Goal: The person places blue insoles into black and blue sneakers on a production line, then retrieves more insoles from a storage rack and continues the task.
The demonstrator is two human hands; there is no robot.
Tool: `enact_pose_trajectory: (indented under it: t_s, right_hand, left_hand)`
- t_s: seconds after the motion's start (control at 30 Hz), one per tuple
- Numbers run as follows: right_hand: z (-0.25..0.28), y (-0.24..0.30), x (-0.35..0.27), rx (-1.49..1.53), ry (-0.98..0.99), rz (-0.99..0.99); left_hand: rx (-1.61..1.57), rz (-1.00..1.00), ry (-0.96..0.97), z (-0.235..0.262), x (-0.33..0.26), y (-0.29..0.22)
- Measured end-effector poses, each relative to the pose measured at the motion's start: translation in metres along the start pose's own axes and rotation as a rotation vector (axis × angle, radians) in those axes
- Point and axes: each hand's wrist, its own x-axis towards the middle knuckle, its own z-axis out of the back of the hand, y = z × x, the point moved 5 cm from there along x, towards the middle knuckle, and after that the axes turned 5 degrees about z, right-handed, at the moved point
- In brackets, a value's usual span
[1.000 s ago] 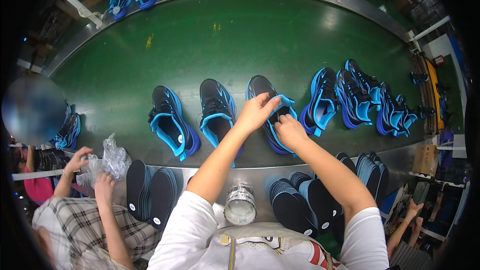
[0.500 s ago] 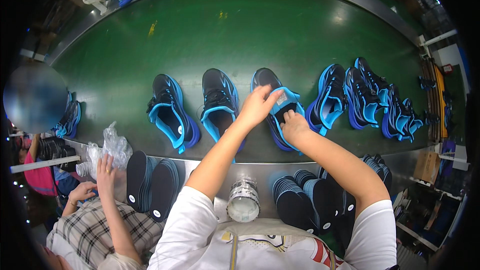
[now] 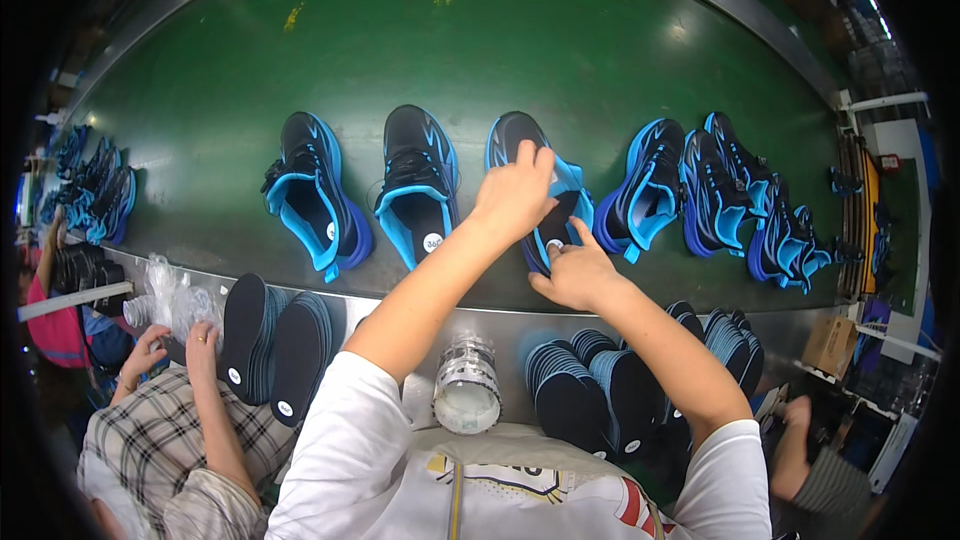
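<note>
A black and blue sneaker (image 3: 515, 130) lies on the green belt in front of me, toe pointing away. My left hand (image 3: 515, 195) is closed over its tongue and upper, partly hiding them. At the heel, my right hand (image 3: 578, 275) has its thumb and index finger apart around the collar. A dark insole with a round white label (image 3: 555, 244) shows inside the shoe, between my hands. To the left lie two matching sneakers, one in the middle (image 3: 415, 165) and one farther left (image 3: 312, 190), both with insoles in them. Another sneaker (image 3: 645, 180) sits just right of my hands.
More sneakers (image 3: 715, 190) are grouped at the right of the green belt (image 3: 400, 50). Along the near metal ledge stand stacked insoles (image 3: 300, 355) at left, further stacks (image 3: 568, 395) at right, and a tape roll (image 3: 467, 395) between. A co-worker's hands (image 3: 185, 350) are near clear plastic at left.
My right hand has drawn back from inside the sneaker to its heel, uncovering the insole's white label. My left hand stays at the tongue. The view has shifted; another person's arm appears lower right.
</note>
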Motion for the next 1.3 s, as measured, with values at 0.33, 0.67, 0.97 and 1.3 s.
enact_pose_trajectory:
  t_s: [0.33, 0.67, 0.97, 1.3]
  right_hand:
    - [-0.020, 0.017, -0.091, 0.281, -0.864, -0.037]
    - [0.007, -0.059, -0.106, 0.727, -1.224, -0.387]
    - [-0.023, -0.099, -0.086, 0.801, -0.798, -0.272]
    - [-0.103, -0.115, -0.254, 0.847, -1.140, -0.557]
  left_hand:
    - [0.171, -0.216, -0.132, 0.014, -0.046, -0.031]
    - [0.758, -0.080, -0.047, -0.015, -0.013, -0.014]
    - [1.477, -0.027, 0.236, -0.040, -0.019, -0.032]
    - [0.852, -0.006, 0.236, -0.026, -0.017, -0.010]
